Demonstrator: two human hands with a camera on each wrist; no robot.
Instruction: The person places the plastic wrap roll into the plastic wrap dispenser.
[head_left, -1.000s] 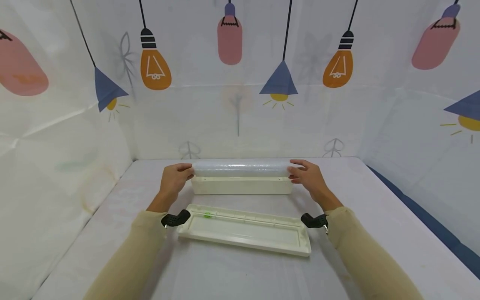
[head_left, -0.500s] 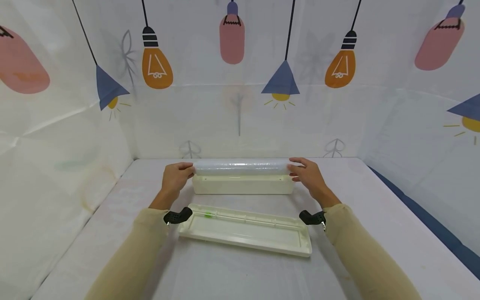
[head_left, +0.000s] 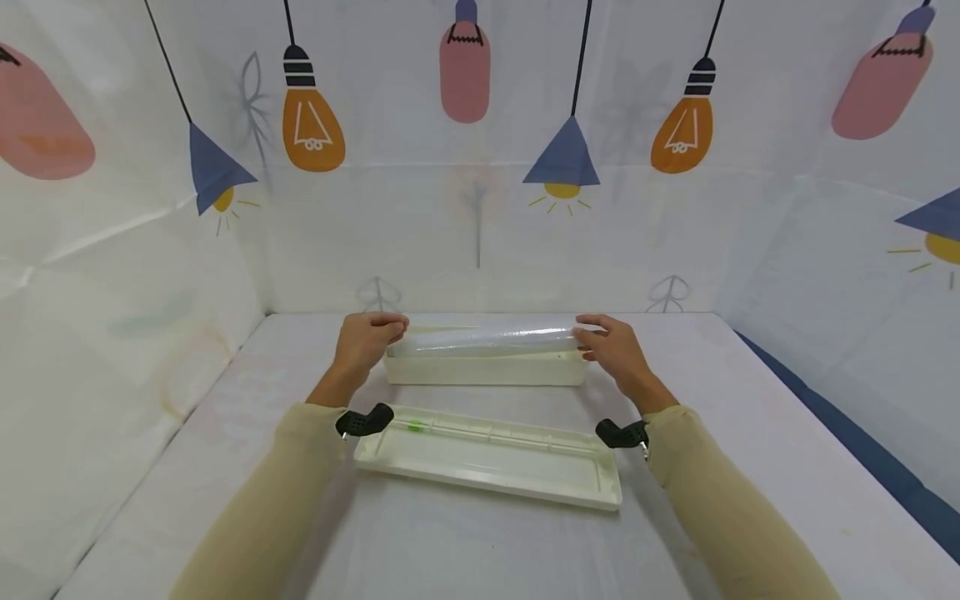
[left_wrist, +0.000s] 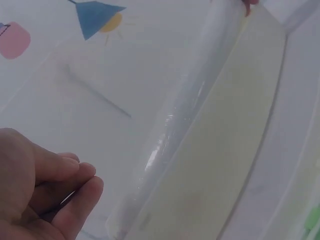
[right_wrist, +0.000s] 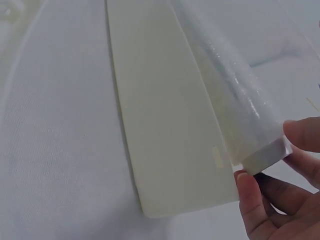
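A clear, shiny roll of plastic wrap (head_left: 487, 337) lies at a slant over a long cream box (head_left: 483, 371) at the back of the table. Its left end sits down in the box; its right end is raised above the rim. My right hand (head_left: 617, 350) pinches that raised end, thumb above and fingers below, and a fingertip touches the box corner in the right wrist view. My left hand (head_left: 363, 342) hovers by the box's left end, its fingers loosely bent. In the left wrist view that hand (left_wrist: 50, 185) is apart from the roll, with nothing visible between the fingers.
A cream lid (head_left: 487, 458) lies with its inner side up in front of the box, slightly askew, with a small green piece (head_left: 415, 426) on its slide rail. White cloth walls with printed lamps stand behind and beside the white table (head_left: 480, 550).
My left hand has let go of the roll and shifted up and rightward. The roll's left end has dropped into the box. My right hand stays at its end.
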